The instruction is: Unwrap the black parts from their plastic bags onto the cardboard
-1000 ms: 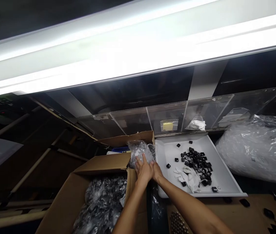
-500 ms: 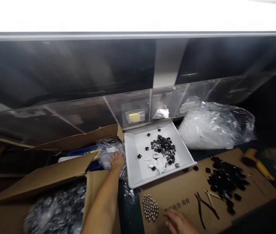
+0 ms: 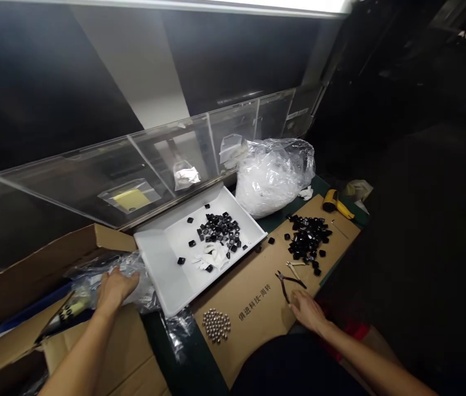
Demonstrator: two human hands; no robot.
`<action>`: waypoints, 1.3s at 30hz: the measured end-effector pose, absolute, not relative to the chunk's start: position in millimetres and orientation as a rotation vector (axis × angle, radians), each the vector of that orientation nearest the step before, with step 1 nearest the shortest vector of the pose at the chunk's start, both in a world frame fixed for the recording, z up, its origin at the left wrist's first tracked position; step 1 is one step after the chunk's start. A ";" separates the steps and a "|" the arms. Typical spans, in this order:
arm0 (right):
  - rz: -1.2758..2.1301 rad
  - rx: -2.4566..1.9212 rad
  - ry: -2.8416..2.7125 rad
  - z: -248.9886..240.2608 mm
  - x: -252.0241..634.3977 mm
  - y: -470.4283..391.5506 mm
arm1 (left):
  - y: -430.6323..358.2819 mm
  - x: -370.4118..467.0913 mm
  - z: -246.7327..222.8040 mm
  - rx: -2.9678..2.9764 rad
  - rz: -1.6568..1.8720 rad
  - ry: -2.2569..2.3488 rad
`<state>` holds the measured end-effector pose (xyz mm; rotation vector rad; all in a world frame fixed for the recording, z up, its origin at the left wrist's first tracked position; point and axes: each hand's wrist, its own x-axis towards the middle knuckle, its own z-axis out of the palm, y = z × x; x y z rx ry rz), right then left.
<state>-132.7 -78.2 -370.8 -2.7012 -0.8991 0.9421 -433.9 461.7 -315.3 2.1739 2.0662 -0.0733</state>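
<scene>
My left hand (image 3: 114, 287) rests on a clear plastic bag (image 3: 140, 269) beside the open carton, its thumb apart from the fingers. My right hand (image 3: 308, 310) lies at the near edge of the cardboard sheet (image 3: 253, 280), fingers stretched out and nothing visible in them. Just beyond its fingertips are dark-handled pliers (image 3: 286, 283), and a light-handled tool (image 3: 294, 269) lies past those. A cluster of small shiny metal balls (image 3: 216, 325) sits at the sheet's left end. On its far right is a pile of black square pieces (image 3: 309, 236).
A white tray (image 3: 156, 264) holds black pieces and white scraps. Behind it runs a clear divided rack (image 3: 142, 148). A large plastic bag of white material (image 3: 266, 181) stands right of the tray. An open cardboard box (image 3: 121, 352) is at left, and a yellow-and-black tool (image 3: 336, 203) at right.
The view has swung to the right. My right hand has gone from near the metal balls to beside the pliers. My left hand is still at the clear bag.
</scene>
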 end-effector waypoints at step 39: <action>1.090 -2.482 -0.964 -371.6 24.3 -260.6 | 146.8 -90.7 -422.5 2.090 -0.337 1.354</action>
